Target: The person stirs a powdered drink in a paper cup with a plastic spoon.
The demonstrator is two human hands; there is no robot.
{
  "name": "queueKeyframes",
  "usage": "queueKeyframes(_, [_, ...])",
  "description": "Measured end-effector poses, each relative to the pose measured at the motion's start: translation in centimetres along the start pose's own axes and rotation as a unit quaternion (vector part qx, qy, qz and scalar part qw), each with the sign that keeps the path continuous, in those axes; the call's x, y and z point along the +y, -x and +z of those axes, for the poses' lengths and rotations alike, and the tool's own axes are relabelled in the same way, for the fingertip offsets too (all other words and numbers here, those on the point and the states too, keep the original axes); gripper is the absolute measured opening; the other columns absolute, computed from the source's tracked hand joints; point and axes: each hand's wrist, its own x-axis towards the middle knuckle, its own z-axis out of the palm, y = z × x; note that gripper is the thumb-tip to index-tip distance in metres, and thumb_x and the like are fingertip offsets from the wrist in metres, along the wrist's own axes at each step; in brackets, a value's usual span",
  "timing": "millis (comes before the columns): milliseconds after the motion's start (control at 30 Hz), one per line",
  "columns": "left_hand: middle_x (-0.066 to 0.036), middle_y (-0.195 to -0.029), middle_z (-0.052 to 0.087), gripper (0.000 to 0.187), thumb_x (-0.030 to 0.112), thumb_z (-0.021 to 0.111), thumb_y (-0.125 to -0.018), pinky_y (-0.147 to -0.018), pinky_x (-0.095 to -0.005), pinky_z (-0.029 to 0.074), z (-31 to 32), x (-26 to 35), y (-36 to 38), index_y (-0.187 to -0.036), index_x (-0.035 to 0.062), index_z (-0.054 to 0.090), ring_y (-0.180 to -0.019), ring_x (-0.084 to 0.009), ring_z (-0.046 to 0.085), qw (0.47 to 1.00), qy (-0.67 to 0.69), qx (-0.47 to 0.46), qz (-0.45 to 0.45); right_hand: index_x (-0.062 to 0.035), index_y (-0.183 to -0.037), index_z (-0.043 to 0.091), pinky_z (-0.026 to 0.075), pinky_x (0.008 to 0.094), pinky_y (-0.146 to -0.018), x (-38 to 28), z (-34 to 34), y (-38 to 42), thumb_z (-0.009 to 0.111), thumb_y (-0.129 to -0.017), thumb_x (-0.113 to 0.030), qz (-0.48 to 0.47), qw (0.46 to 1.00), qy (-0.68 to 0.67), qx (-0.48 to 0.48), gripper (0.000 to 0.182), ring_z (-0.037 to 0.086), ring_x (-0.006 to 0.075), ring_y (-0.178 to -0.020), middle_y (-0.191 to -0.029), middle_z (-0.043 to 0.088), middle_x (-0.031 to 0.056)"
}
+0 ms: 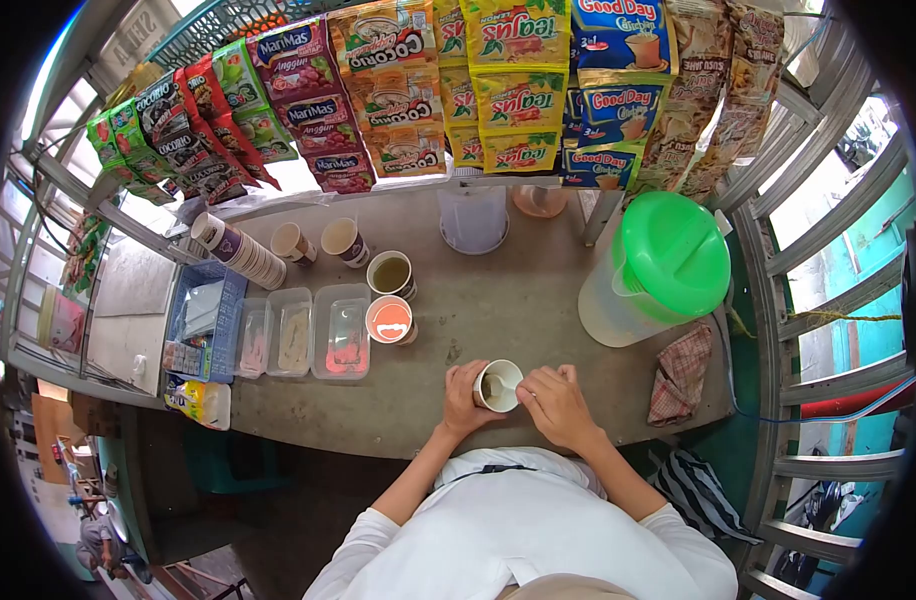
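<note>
A white paper cup (498, 386) stands near the counter's front edge, with a little dark content and something pale inside. My left hand (466, 398) is wrapped round the cup's left side. At its right rim, my right hand (558, 403) has its fingers pinched together; what they hold is too small to make out. Up and to the left are a cup of greenish-brown liquid (390, 273) and a cup with an orange-red top (389, 319). Beside them, clear plastic containers (342, 332) hold small amounts of pink and pale stuff.
Drink sachets (398, 90) hang in strips along the top. A jug with a green lid (675, 250) and a checked cloth (681, 374) are on the right. On the left are stacked cups (240, 250) and a blue basket (206, 320). Metal bars flank the counter (498, 300).
</note>
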Motion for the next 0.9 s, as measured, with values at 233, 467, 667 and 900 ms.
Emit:
queueKeyframes(233, [-0.010, -0.118, 0.062, 0.090, 0.027, 0.091, -0.050, -0.095, -0.0447, 0.036, 0.6, -0.2, -0.2, -0.126, 0.0096, 0.047, -0.109, -0.0282, 0.059, 1.000, -0.004, 0.013, 0.013, -0.0074, -0.089, 0.060, 0.032, 0.0407, -0.081, -0.3, 0.1, -0.1, 0.053, -0.094, -0.018, -0.023, 0.999, 0.020, -0.015, 0.014, 0.054, 0.0224, -0.081, -0.082, 0.057, 0.0056])
queueKeyframes(467, [-0.009, -0.119, 0.063, 0.082, 0.025, 0.090, -0.054, -0.096, -0.0434, 0.036, 0.1, 0.5, -0.9, -0.124, 0.0105, 0.049, -0.109, -0.0275, 0.059, 1.000, 0.006, 0.002, -0.006, -0.0068, -0.088, 0.060, 0.032, 0.0398, -0.081, -0.6, 0.0, -0.2, 0.053, -0.094, -0.018, -0.011, 1.000, 0.018, 0.005, 0.015, 0.054, 0.0225, -0.081, -0.081, 0.057, 0.0063])
queueKeyframes(667, [-0.009, -0.119, 0.063, 0.079, 0.025, 0.089, -0.056, -0.094, -0.0436, 0.037, 0.1, 0.5, -0.9, -0.123, 0.0101, 0.049, -0.108, -0.0279, 0.060, 1.000, 0.014, 0.016, 0.011, -0.0074, -0.088, 0.059, 0.032, 0.0398, -0.080, -0.3, 0.0, 0.0, 0.053, -0.094, -0.019, -0.004, 1.000, 0.007, -0.003, 0.015, 0.054, 0.0220, -0.080, -0.081, 0.057, 0.0062])
queueKeyframes(900, [-0.010, -0.115, 0.061, 0.076, 0.023, 0.086, -0.057, -0.089, -0.0443, 0.038, 0.2, 0.3, -0.9, -0.122, 0.0089, 0.050, -0.104, -0.0288, 0.059, 0.998, -0.018, 0.036, 0.040, -0.0071, -0.088, 0.059, 0.032, 0.0398, -0.080, -0.5, -0.1, -0.1, 0.053, -0.095, -0.019, -0.006, 1.000, 0.008, 0.002, 0.015, 0.054, 0.0222, -0.080, -0.082, 0.057, 0.0062])
